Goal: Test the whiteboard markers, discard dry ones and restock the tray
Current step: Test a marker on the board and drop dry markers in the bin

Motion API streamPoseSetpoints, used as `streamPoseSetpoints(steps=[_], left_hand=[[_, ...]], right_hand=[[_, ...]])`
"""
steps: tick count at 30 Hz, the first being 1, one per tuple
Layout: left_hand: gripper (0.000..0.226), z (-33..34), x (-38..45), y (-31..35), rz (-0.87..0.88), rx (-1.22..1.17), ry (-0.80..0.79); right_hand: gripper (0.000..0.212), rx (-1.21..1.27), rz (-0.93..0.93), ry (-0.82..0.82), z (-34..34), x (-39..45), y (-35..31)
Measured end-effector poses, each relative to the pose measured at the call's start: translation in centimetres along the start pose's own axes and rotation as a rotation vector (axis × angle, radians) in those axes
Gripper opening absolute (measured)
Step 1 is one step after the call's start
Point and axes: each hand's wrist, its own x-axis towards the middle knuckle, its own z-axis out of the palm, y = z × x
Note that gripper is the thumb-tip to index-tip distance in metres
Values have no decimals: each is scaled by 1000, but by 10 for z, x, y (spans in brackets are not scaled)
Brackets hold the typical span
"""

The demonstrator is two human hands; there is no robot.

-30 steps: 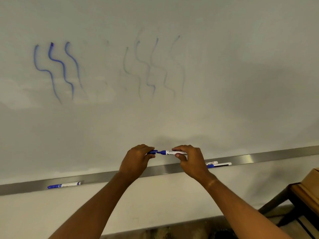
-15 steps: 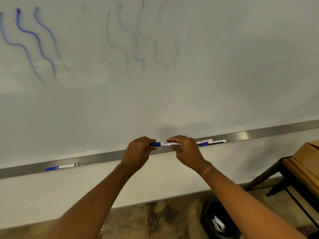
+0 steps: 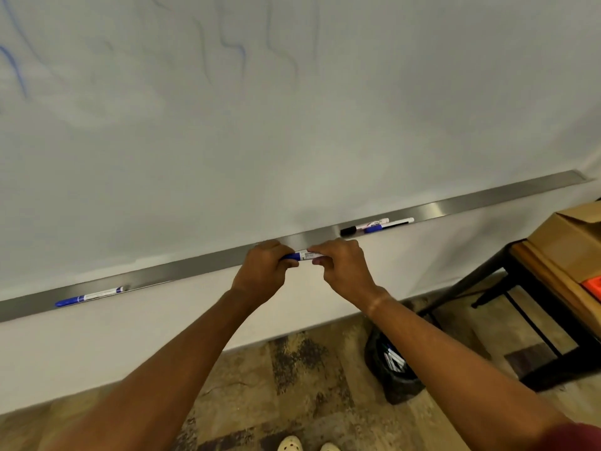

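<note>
A blue whiteboard marker (image 3: 304, 255) with its cap on lies level between both hands, just in front of the metal tray (image 3: 195, 266). My left hand (image 3: 263, 270) grips its blue cap end. My right hand (image 3: 341, 266) pinches its white barrel. Another blue marker (image 3: 91, 296) lies on the tray at the left. A black-capped marker (image 3: 364, 227) and a blue-and-white marker (image 3: 388, 225) lie on the tray to the right of my hands. Faint blue wavy test strokes (image 3: 234, 50) mark the whiteboard (image 3: 325, 125) above.
A black bin (image 3: 395, 369) with several discarded markers in it stands on the floor under my right forearm. At the right is a dark-framed wooden table (image 3: 533, 275) carrying a cardboard box (image 3: 572, 239). My shoes show at the bottom edge.
The cap went onto the marker's bare blue tip and the hands came together. My view tilted down, so the bin and floor came into sight and the strokes slid up.
</note>
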Motion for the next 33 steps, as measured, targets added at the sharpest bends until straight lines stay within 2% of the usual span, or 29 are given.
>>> streamPoseSetpoints(steps=[5, 9, 12, 16, 23, 33], left_hand=[[14, 8, 7, -5, 90, 20, -76], [15, 21, 15, -2, 170, 136, -112], [29, 34, 14, -1, 233, 218, -162], [52, 62, 11, 3, 228, 203, -284], [82, 111, 6, 28, 338, 213, -437], [99, 188, 8, 75, 362, 214, -570]], right_hand=[[24, -94, 82, -7, 3, -10, 8], [26, -262, 113, 12, 1, -17, 12], [27, -328, 156, 14, 0, -29, 18], [27, -359, 282, 33, -4, -53, 33], [27, -424, 436, 15, -20, -104, 60], [28, -448, 629, -50, -40, -177, 142]])
